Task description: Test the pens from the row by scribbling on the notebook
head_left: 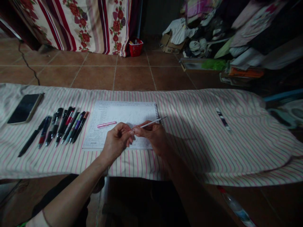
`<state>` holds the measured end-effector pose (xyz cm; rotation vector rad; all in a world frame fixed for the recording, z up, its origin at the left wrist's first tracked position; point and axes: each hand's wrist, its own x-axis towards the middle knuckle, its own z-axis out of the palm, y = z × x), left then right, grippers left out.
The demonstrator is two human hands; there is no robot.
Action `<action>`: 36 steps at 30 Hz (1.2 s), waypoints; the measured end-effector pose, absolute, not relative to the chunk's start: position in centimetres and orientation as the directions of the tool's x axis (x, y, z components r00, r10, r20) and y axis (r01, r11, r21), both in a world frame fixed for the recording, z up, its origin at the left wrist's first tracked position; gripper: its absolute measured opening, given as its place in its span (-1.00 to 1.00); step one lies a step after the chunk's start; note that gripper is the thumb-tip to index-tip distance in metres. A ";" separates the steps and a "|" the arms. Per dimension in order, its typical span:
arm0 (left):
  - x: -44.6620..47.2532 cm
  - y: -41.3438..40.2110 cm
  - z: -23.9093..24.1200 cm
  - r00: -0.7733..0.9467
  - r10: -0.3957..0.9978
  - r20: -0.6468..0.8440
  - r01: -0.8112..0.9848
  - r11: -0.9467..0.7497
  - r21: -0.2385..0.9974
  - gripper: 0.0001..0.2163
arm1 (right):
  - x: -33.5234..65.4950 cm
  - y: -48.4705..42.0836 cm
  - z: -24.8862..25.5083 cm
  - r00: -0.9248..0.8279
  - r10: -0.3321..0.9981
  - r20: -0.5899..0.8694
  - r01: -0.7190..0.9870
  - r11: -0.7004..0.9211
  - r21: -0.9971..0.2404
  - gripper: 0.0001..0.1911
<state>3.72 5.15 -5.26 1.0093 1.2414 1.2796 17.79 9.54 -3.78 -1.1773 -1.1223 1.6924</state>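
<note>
My right hand [151,134] pinches a thin white pen refill [151,122], whose tip points up and to the right. Close against it, my left hand [119,136] has thumb and fingers pressed together at the refill's near end; anything small between them is hidden. Both hands are over a spiral notebook [94,126] with writing on its page. A pink pen barrel [106,124] lies on the page, left of my hands.
Several pens [63,126] lie in a row left of the notebook, beside a dark phone [25,108]. A black-and-white pen-like stick [222,119] rests at right on the striped cloth [189,110]. Beyond stands a red basket [136,49]; a plastic bottle [238,208] is below.
</note>
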 end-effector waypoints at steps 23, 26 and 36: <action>3.6 5.3 -5.3 -0.067 0.994 -0.088 -0.180 0.075 0.981 -0.80 | 17.5 9.4 -4.1 -0.209 0.941 -0.267 -0.094 -0.291 -0.952 -0.76; 3.6 5.2 -5.4 -0.053 0.995 -0.085 -0.177 0.074 0.981 -0.82 | 17.5 9.4 -4.1 -0.210 0.939 -0.273 -0.111 -0.301 -0.947 -0.76; 2.8 5.1 -5.4 -0.076 0.982 -0.176 -0.195 0.158 0.968 -0.67 | 17.5 9.7 -4.4 -0.191 0.943 -0.272 -0.098 -0.294 -0.951 -0.74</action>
